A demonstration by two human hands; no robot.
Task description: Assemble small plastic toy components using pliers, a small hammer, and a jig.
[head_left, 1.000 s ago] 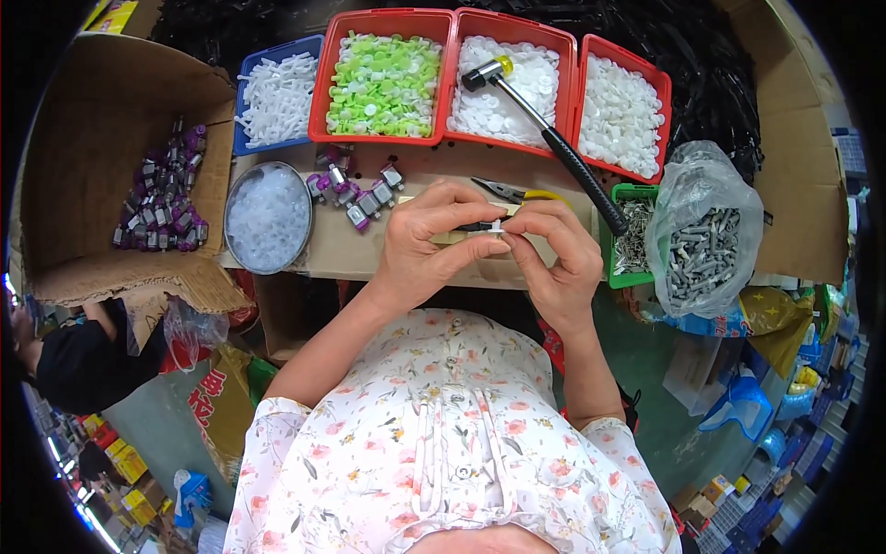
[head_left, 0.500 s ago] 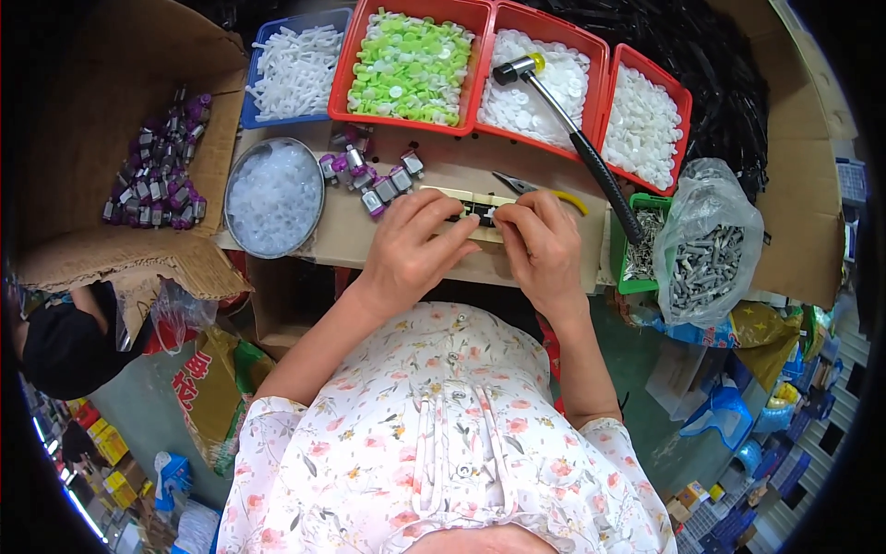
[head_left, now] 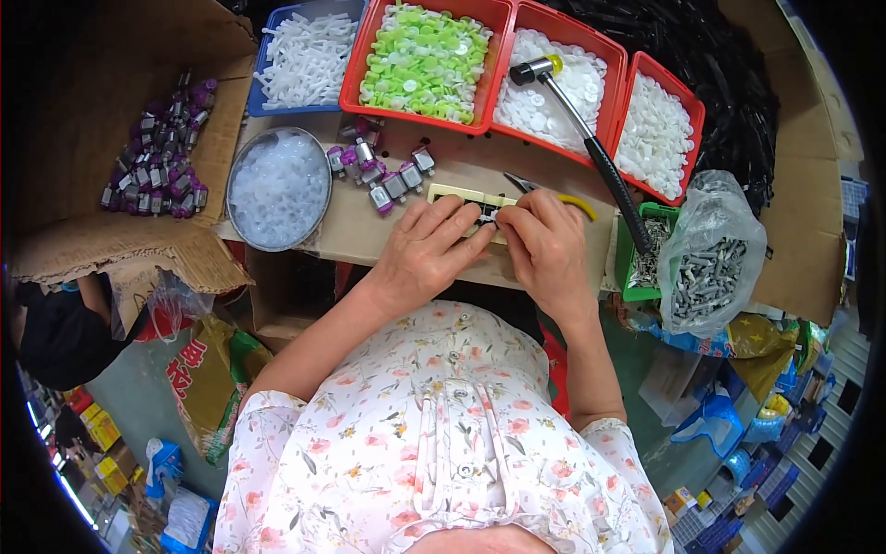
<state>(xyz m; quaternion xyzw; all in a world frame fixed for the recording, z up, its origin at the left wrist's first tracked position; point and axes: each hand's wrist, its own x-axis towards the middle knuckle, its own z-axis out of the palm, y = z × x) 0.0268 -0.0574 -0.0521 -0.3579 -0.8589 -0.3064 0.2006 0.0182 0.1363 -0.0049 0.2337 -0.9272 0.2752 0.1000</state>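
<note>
On the bench in front of me lies a narrow cream-coloured block (head_left: pixel 447 191) with a dark recess along it. A small white part (head_left: pixel 487 213) shows in the recess, between my fingertips. My left hand (head_left: pixel 426 254) reaches in from the left, fingers bent together with their tips at the block. Opposite it, my right hand (head_left: pixel 552 251) is closed in a pinch at the block's right half. Whatever the fingertips grip is mostly hidden by them. Just behind the right hand are pliers (head_left: pixel 576 205) with a yellow handle. Several small silver-and-purple motors (head_left: pixel 394 185) lie beyond my left hand.
Behind stand a blue tray (head_left: pixel 256 92) of white pins and red trays (head_left: pixel 346 88) of green and white plastic pieces. A mallet (head_left: pixel 600 159) lies across them, its handle reaching a green box (head_left: pixel 631 294). A metal bowl (head_left: pixel 230 222) and cardboard box (head_left: pixel 55 120) are left; a plastic bag (head_left: pixel 752 217) is right.
The whole view has shifted slightly. My left fingers have moved a little off the block, so more of its left end shows. Both hands stay at the block.
</note>
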